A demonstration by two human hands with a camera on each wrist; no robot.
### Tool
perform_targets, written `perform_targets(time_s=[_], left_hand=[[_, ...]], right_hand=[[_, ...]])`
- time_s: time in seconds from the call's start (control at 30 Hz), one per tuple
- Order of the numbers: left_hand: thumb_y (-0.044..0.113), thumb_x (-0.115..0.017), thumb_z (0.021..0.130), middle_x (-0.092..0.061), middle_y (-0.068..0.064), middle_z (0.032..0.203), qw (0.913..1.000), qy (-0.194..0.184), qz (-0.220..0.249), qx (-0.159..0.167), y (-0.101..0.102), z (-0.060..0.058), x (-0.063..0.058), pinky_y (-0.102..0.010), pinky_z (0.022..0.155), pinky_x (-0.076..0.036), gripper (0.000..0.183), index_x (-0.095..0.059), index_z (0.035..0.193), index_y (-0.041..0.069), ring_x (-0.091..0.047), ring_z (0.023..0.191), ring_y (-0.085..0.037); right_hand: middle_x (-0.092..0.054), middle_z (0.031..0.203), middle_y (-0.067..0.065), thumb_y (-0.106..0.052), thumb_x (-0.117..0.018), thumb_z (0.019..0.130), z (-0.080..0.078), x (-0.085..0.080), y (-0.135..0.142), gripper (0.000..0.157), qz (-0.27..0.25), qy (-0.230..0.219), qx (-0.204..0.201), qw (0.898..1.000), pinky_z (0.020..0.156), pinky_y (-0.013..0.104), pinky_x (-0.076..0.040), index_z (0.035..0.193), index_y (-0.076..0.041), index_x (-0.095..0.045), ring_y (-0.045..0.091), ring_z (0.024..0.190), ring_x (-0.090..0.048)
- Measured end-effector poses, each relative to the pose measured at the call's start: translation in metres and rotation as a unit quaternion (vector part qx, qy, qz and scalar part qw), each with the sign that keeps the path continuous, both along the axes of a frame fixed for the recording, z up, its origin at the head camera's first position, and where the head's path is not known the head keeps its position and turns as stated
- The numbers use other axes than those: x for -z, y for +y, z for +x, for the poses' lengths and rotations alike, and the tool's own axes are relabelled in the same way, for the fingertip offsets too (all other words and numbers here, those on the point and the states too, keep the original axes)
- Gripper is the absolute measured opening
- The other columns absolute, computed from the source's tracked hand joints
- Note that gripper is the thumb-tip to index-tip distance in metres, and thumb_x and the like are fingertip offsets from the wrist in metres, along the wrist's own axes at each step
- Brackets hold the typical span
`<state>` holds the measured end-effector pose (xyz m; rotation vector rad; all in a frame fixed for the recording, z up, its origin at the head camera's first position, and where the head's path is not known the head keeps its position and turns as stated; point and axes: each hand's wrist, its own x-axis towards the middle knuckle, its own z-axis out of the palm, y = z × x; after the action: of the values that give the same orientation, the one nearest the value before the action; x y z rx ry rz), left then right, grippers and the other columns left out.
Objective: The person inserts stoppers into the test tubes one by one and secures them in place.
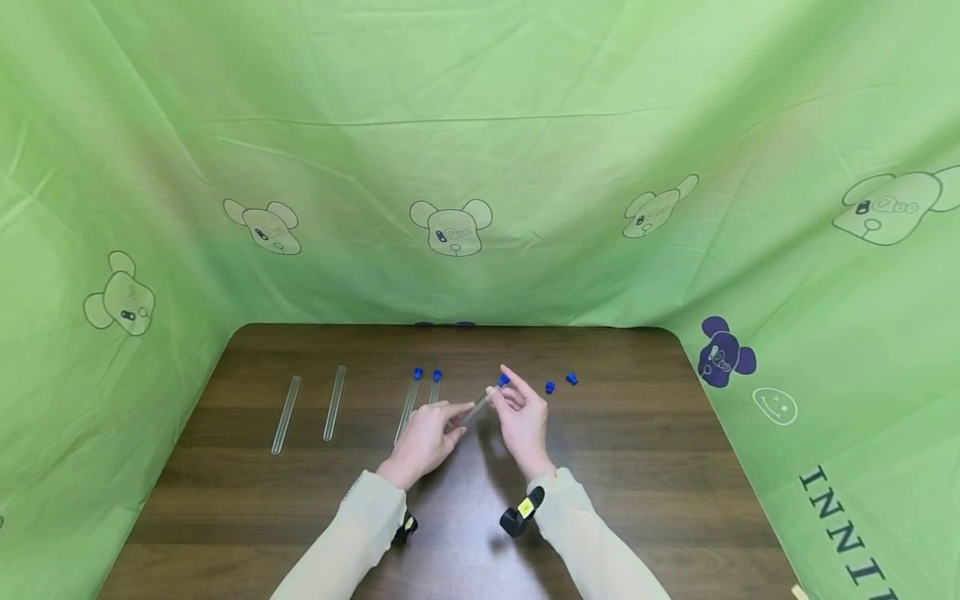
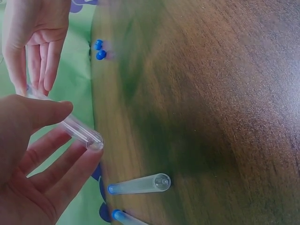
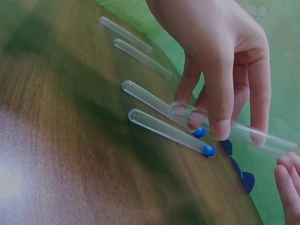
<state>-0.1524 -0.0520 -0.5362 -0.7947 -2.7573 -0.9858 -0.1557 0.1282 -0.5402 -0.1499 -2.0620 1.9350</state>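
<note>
A clear test tube (image 1: 477, 409) is held tilted above the table between both hands, its rounded end toward the left hand. My left hand (image 1: 425, 437) pinches it near that end, thumb on one side and fingers on the other, as the right wrist view shows. Around the tube's upper end, my right hand (image 1: 523, 421) grips with thumb and fingers, one finger reaching to the blue stopper (image 1: 503, 379). Two tubes with blue stoppers, one tube (image 3: 168, 131) and another tube (image 1: 406, 412), lie beside the left hand, partly hidden by it in the head view.
On the left of the brown wooden table (image 1: 247, 517) lie two test tubes without stoppers, one tube (image 1: 286, 417) and another tube (image 1: 335, 404). Right of the hands are two loose blue stoppers, a nearer stopper (image 1: 550, 387) and a farther stopper (image 1: 572, 378). Green cloth (image 1: 450, 158) surrounds the table.
</note>
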Motion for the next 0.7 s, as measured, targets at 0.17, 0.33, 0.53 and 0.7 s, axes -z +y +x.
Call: perform_targets(time_s=[0.17, 0.33, 0.53, 0.7], left_hand=[[0.008, -0.079, 0.089, -0.07, 0.002, 0.091, 1.0, -0.009, -0.002, -0.001, 0.001, -0.001, -0.001, -0.024, 0.064, -0.051, 0.04, -0.072, 0.128, 0.013, -0.065, 0.076, -0.009], [0.009, -0.079, 0.09, -0.07, 0.001, 0.092, 0.9999, -0.013, -0.003, -0.001, 0.001, 0.0, -0.001, -0.024, 0.064, -0.051, 0.039, -0.072, 0.128, 0.012, -0.066, 0.078, -0.009], [0.007, -0.078, 0.09, -0.07, -0.001, 0.094, 0.9999, -0.017, 0.001, 0.002, 0.0, 0.001, -0.001, -0.025, 0.068, -0.053, 0.041, -0.07, 0.13, 0.01, -0.067, 0.08, -0.01], [0.006, -0.077, 0.091, -0.07, -0.003, 0.095, 0.9993, -0.037, 0.009, -0.004, -0.002, 0.001, 0.0, -0.025, 0.07, -0.055, 0.042, -0.068, 0.132, 0.007, -0.069, 0.081, -0.011]], right_hand=[[-0.072, 0.094, 0.025, 0.003, -0.073, 0.092, 0.004, -0.012, -0.001, 0.046, -0.015, -0.007, -0.01, 1.0, 0.074, 0.023, -0.057, 0.136, 0.0, -0.062, 0.051, 0.091, -0.068], [-0.072, 0.094, 0.024, 0.003, -0.072, 0.092, 0.013, -0.034, -0.004, 0.046, -0.007, -0.014, -0.018, 1.0, 0.076, 0.029, -0.058, 0.137, 0.003, -0.06, 0.047, 0.089, -0.07], [-0.072, 0.101, 0.024, 0.002, -0.071, 0.093, 0.016, -0.037, -0.003, 0.047, -0.005, -0.026, -0.029, 0.999, 0.076, 0.027, -0.057, 0.139, 0.0, -0.059, 0.028, 0.086, -0.074], [-0.071, 0.109, 0.026, 0.005, -0.069, 0.093, 0.015, -0.035, 0.001, 0.047, 0.0, -0.031, -0.034, 0.999, 0.078, 0.029, -0.058, 0.139, 0.002, -0.059, 0.043, 0.095, -0.07]])
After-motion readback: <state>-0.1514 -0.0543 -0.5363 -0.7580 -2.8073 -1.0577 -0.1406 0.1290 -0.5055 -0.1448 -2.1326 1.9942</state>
